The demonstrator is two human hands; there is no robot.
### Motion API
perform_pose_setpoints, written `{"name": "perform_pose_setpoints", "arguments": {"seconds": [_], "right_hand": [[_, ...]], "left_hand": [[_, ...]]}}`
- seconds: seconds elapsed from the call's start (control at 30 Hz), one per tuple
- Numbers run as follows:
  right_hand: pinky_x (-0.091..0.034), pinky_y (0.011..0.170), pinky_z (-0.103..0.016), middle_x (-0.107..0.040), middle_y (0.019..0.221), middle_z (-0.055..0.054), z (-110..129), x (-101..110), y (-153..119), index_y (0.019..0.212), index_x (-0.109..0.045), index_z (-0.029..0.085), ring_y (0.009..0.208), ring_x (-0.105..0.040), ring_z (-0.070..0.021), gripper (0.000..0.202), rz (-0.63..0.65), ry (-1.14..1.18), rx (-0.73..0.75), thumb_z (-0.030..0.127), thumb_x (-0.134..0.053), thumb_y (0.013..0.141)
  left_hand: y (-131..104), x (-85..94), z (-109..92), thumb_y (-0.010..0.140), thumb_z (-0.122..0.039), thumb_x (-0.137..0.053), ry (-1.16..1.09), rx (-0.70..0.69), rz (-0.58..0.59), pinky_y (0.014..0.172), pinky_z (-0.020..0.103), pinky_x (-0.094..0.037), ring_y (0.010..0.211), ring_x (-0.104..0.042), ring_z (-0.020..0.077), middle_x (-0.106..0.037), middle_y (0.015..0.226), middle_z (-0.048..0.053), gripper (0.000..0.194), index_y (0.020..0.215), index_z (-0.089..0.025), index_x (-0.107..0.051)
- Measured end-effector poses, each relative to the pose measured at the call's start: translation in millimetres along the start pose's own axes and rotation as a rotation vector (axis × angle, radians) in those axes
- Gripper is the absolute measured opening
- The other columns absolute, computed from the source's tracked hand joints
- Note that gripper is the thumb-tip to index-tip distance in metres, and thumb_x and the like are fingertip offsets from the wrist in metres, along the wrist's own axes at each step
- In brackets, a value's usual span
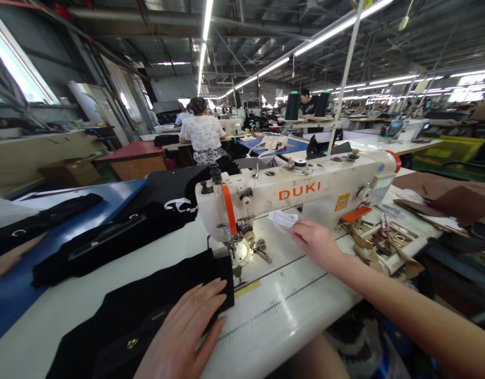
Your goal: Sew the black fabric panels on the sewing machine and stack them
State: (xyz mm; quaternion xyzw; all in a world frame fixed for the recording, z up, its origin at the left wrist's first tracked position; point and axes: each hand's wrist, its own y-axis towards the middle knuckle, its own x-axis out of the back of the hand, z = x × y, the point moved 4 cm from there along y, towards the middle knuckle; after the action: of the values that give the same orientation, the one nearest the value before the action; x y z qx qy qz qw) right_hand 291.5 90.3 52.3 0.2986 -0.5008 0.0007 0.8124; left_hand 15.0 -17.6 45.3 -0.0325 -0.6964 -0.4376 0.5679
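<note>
My left hand (191,321) lies flat, fingers stretched out, on a black fabric piece (148,300) with a brass-coloured eyelet. The fabric's right end lies beside the needle area of a white sewing machine (266,189) marked DUKI. Beneath the machine's arm, my right hand (315,239) has its fingers pinched at the edge of a small, thin white piece (282,219), perhaps cloth or paper; its exact kind cannot be made out. The presser foot (235,250) is to the left of that hand, apart from it.
A tray (400,242) of small tools and scraps sits at the right. More black pieces (96,237) lie at the left, where another person's arm (13,258) rests on a blue surface. Ahead sits a person in a patterned top (206,131). Brown sheets (455,202) lie far right.
</note>
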Motion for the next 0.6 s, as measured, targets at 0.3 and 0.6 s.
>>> {"name": "perform_pose_setpoints", "arguments": {"seconds": [0.3, 0.6], "right_hand": [[-0.047, 0.065, -0.024, -0.063, 0.074, -0.003, 124.0, -27.2, -46.2, 0.078, -0.064, 0.018, 0.071, -0.058, -0.0148, 0.029, 0.089, 0.243, 0.428, 0.021, -0.044, 0.098], [-0.046, 0.094, -0.034, -0.068, 0.109, -0.009, 118.5, -51.5, -37.0, 0.107, -0.065, 0.014, 0.104, -0.058, -0.0208, 0.021, 0.155, 0.222, 0.512, 0.020, -0.049, 0.095]], "left_hand": [[-3.4, -5.8, -23.1, 0.098, -0.018, -0.038, 0.038, -0.051, -0.079, 0.095, 0.031, -0.051, 0.099, -0.067, 0.0180, -0.072, 0.107, 0.007, 0.031, 0.123, -0.015, -0.057], [19.9, -5.8, 42.5, 0.097, -0.018, -0.040, 0.045, -0.025, -0.102, 0.091, 0.038, -0.054, 0.091, -0.067, 0.0200, -0.072, 0.093, 0.007, 0.027, 0.096, -0.015, -0.067]]}}
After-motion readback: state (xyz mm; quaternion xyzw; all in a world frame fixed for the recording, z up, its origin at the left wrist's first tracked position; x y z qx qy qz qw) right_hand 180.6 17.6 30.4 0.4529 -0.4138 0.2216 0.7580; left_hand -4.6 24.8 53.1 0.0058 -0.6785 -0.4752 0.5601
